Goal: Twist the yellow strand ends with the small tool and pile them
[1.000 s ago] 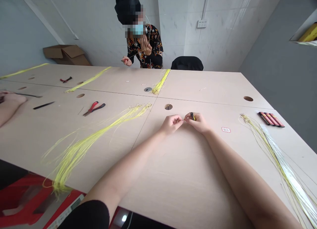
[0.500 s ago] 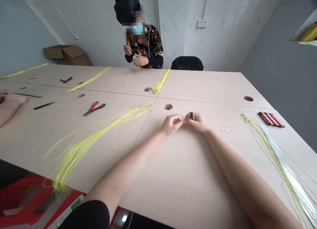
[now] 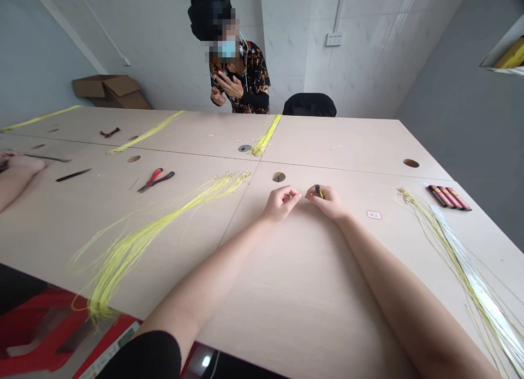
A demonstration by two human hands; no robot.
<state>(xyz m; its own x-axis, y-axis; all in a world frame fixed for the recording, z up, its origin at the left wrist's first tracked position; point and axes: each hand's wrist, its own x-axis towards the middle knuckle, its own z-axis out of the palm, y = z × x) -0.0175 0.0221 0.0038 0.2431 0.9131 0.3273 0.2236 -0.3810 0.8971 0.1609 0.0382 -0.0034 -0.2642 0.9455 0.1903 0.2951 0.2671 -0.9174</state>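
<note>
My left hand (image 3: 280,200) and my right hand (image 3: 328,201) rest on the light wooden table (image 3: 311,291), a short gap between them. The right hand is closed round a small dark tool with a yellow part (image 3: 317,190) that sticks up between its fingers. The left hand's fingers are curled in a pinch; whatever they hold is too small to make out. A long bundle of yellow strands (image 3: 164,220) lies to the left of my left arm.
Red-handled pliers (image 3: 156,179) lie at the left, dark red sticks (image 3: 448,197) and a second strand bundle (image 3: 458,264) at the right. Round holes (image 3: 278,177) pierce the table. A person (image 3: 237,67) stands at the far side; another person's hand (image 3: 16,171) rests at the left edge.
My two hands have drawn slightly apart; before, their fingertips met. The person across the table has raised their hands from the table edge to chest height.
</note>
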